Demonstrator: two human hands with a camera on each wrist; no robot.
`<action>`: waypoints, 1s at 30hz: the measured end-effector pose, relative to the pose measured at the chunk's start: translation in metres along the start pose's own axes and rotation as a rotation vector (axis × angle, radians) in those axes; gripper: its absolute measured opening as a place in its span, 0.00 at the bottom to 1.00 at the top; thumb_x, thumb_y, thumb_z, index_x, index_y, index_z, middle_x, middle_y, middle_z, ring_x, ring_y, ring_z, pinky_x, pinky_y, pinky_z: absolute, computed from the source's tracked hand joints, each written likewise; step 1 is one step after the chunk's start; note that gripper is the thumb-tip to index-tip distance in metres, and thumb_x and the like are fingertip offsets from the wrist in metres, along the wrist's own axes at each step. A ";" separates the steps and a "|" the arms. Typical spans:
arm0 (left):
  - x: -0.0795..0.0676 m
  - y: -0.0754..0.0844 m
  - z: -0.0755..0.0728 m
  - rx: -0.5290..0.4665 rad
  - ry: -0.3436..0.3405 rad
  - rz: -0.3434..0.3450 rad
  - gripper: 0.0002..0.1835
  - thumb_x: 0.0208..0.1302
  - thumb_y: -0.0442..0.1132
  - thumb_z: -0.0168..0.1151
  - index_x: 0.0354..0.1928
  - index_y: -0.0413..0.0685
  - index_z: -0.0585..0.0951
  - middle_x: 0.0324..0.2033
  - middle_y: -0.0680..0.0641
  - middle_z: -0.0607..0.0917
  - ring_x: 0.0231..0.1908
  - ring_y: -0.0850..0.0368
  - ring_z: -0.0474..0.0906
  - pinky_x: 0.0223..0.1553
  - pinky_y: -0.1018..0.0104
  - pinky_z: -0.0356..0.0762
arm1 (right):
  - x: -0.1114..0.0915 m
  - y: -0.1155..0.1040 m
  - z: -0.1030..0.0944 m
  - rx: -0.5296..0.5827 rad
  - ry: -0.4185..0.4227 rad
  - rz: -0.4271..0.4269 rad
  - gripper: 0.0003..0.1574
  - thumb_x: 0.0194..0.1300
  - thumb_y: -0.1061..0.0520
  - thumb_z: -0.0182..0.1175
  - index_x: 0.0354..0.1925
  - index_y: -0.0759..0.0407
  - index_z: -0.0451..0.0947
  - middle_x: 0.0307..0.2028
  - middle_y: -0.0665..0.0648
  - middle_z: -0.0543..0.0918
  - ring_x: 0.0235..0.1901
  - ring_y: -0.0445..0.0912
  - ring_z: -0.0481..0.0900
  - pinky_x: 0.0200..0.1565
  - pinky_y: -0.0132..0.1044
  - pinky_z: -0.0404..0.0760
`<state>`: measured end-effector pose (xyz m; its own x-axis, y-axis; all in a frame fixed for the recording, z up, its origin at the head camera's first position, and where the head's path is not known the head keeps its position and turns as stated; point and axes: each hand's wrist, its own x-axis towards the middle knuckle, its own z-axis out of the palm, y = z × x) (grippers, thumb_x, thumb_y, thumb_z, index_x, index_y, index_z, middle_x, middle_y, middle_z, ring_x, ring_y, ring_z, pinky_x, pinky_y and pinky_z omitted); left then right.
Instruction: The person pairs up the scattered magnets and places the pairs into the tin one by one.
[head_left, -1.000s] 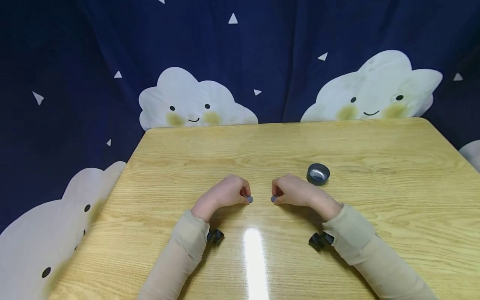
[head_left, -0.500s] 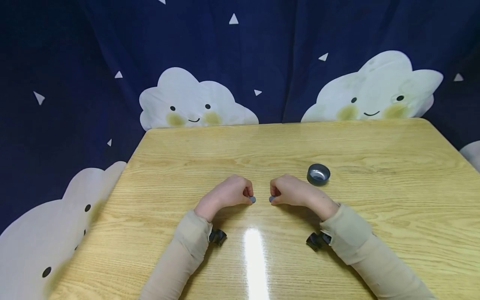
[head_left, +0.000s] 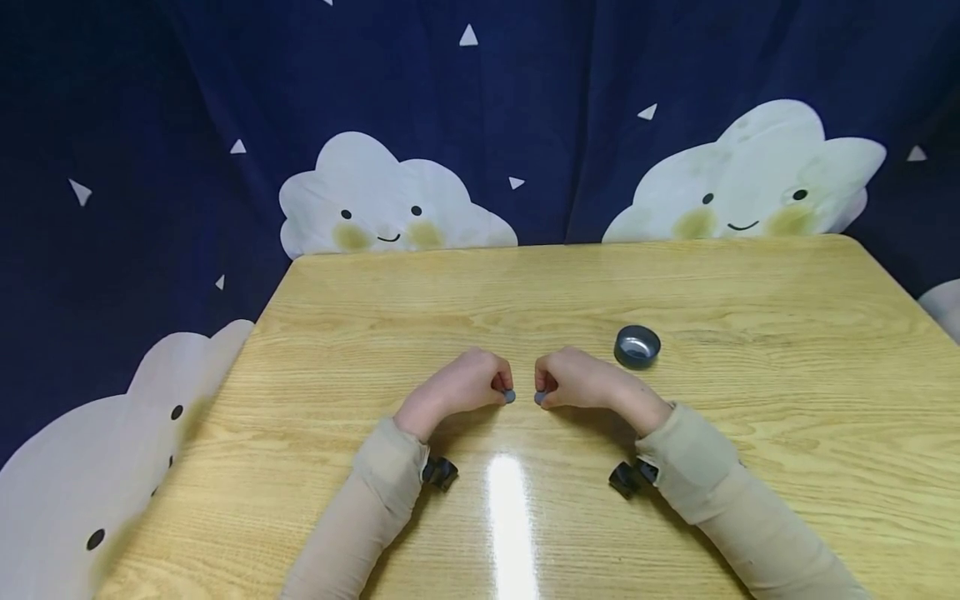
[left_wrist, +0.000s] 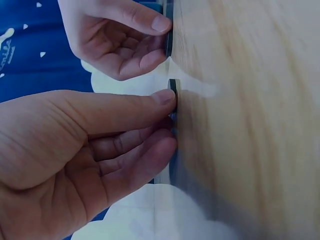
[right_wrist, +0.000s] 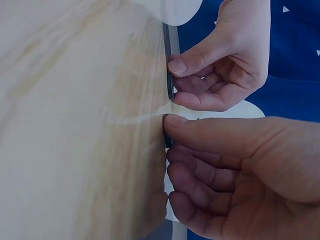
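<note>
Near the middle of the wooden table, my left hand and right hand face each other across a narrow gap. Between thumb and fingers, the left hand pinches a small flat grey disc by its side. A matching grey disc is pinched by the right hand. Seen from the left wrist, the left disc is thin and dark, edge-on, flat at the tabletop. The right wrist view shows the right disc low on the wood under the thumb. Some fingers hide parts of both discs.
A small round dark metal bowl with a shiny inside stands behind the right hand. The wooden table ends at a navy cloud-patterned curtain. Black wrist cameras sit below both hands.
Both hands have slid inward along the table with their discs, the left moving right and the right moving left. The gap between the discs has narrowed. The bowl has stayed put.
</note>
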<state>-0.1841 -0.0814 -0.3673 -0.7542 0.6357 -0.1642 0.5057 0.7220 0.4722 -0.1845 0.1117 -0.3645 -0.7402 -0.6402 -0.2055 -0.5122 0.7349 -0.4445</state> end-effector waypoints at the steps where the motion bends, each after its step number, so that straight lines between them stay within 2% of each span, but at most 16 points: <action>1: 0.000 0.000 0.000 0.005 0.004 0.004 0.03 0.55 0.37 0.64 0.30 0.46 0.81 0.25 0.54 0.80 0.27 0.63 0.74 0.33 0.71 0.72 | 0.000 0.000 0.000 0.004 0.000 0.003 0.09 0.50 0.57 0.67 0.28 0.57 0.75 0.23 0.47 0.76 0.25 0.39 0.70 0.31 0.31 0.71; 30: 0.009 0.007 0.005 0.030 0.011 0.023 0.03 0.53 0.37 0.66 0.30 0.46 0.82 0.23 0.55 0.81 0.25 0.65 0.73 0.31 0.74 0.71 | 0.008 -0.001 0.002 0.026 0.042 0.009 0.10 0.49 0.57 0.68 0.25 0.57 0.75 0.21 0.48 0.76 0.23 0.40 0.70 0.28 0.30 0.69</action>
<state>-0.1853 -0.0687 -0.3698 -0.7469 0.6492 -0.1441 0.5351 0.7154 0.4492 -0.1892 0.1058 -0.3674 -0.7623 -0.6236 -0.1732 -0.4947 0.7340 -0.4654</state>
